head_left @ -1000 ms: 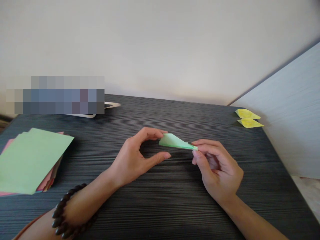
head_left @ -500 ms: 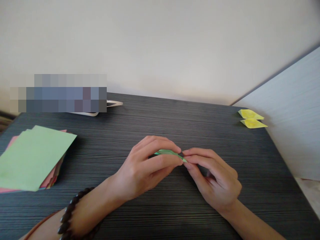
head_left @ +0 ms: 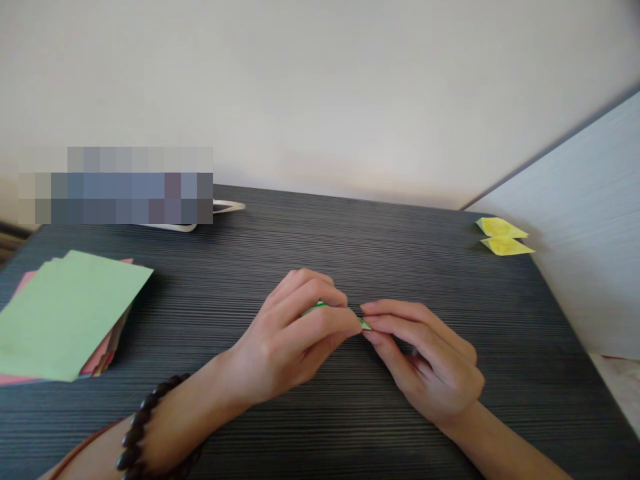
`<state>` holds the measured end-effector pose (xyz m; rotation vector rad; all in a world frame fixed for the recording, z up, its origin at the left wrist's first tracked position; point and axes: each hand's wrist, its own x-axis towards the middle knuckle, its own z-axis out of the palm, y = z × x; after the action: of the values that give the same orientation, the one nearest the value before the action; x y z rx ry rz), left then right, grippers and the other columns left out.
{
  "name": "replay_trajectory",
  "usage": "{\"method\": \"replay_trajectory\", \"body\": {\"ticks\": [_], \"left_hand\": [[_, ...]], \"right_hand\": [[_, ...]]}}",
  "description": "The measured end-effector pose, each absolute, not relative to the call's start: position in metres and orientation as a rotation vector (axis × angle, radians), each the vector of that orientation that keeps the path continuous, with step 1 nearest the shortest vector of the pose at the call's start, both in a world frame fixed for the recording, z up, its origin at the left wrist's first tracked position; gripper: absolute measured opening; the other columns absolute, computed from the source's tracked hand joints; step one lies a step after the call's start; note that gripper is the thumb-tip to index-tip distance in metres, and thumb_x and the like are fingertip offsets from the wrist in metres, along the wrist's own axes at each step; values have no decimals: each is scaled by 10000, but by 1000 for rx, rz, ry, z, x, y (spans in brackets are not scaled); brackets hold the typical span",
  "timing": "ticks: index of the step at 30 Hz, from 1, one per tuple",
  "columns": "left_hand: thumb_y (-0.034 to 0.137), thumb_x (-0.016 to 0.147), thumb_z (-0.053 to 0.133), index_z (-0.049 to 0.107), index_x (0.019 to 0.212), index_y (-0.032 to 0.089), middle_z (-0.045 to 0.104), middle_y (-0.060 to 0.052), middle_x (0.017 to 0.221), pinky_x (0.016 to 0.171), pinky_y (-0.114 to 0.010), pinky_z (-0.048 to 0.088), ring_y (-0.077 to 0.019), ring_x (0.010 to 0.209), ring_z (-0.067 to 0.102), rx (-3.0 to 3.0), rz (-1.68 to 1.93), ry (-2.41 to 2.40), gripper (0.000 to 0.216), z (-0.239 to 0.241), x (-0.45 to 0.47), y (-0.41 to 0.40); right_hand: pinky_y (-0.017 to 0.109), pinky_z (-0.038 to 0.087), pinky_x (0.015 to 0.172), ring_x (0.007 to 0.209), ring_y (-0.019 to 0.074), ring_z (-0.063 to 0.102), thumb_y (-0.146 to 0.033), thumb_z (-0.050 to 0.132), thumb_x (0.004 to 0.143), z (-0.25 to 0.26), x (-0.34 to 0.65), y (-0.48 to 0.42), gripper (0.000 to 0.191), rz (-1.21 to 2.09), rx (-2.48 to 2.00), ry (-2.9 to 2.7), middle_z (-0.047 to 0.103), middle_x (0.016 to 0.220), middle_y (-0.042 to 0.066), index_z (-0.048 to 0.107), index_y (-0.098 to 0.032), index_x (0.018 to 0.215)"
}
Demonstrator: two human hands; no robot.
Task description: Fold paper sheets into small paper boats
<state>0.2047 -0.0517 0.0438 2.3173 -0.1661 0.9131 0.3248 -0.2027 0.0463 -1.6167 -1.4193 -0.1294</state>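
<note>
Between my two hands is a small folded piece of green paper (head_left: 367, 325), mostly covered by fingers. My left hand (head_left: 295, 333) curls over it with the fingertips closed on its body; a strip of green shows between the fingers. At the paper's right tip, my right hand (head_left: 430, 360) pinches with thumb and fingertips. The fingertips of both hands nearly meet there. How the paper is folded under my left fingers is hidden.
On the left of the dark ribbed table (head_left: 320, 440) lies a stack of coloured paper sheets (head_left: 70, 320), light green on top. Two yellow folded paper pieces (head_left: 505, 237) sit at the far right edge. A blurred object (head_left: 120, 193) stands at the back left, against the pale wall (head_left: 340, 93).
My left fingers have closed further over the green paper, so less of it shows. The right fingertips have shifted slightly left along its tip.
</note>
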Motion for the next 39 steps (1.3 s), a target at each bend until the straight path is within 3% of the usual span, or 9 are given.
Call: {"method": "replay_trajectory", "body": {"ticks": [15, 21, 28, 36, 39], "left_hand": [[72, 809, 603, 554, 924, 159, 558, -37, 865, 752, -322, 485, -149, 819, 524, 2379, 834, -171, 152, 46, 206, -52], [65, 812, 602, 561, 901, 160, 597, -67, 990, 876, -355, 470, -181, 988, 555, 2252, 779, -153, 137, 46, 209, -52], [39, 781, 637, 560, 880, 170, 656, -10, 823, 752, -301, 467, -125, 773, 616, 2185, 820, -145, 182, 49, 210, -53], [223, 761, 704, 596, 966, 171, 705, -41, 901, 763, -258, 507, -154, 825, 660, 2185, 701, 55, 238, 53, 208, -51], [174, 798, 661, 615, 942, 164, 710, -26, 883, 756, -228, 512, -129, 805, 659, 2138, 612, -20, 152, 54, 208, -51]], "right_hand": [[267, 582, 659, 782, 147, 689, -60, 642, 760, 45, 325, -203, 227, -134, -1599, -1437, 721, 922, 37, 654, -195, 942], [268, 582, 660, 788, 149, 687, -43, 646, 752, 44, 325, -202, 243, -170, -1569, -1429, 718, 922, 40, 655, -189, 947], [256, 571, 668, 787, 141, 680, -24, 643, 746, 46, 324, -202, 226, -161, -1573, -1418, 713, 915, 46, 646, -173, 917], [253, 568, 579, 738, 143, 668, -7, 591, 763, 40, 323, -205, 244, 97, -1512, -1182, 667, 938, 48, 634, -192, 916], [253, 564, 572, 746, 142, 658, 6, 582, 762, 36, 323, -208, 272, 115, -1498, -1153, 657, 954, 48, 632, -200, 933]]}}
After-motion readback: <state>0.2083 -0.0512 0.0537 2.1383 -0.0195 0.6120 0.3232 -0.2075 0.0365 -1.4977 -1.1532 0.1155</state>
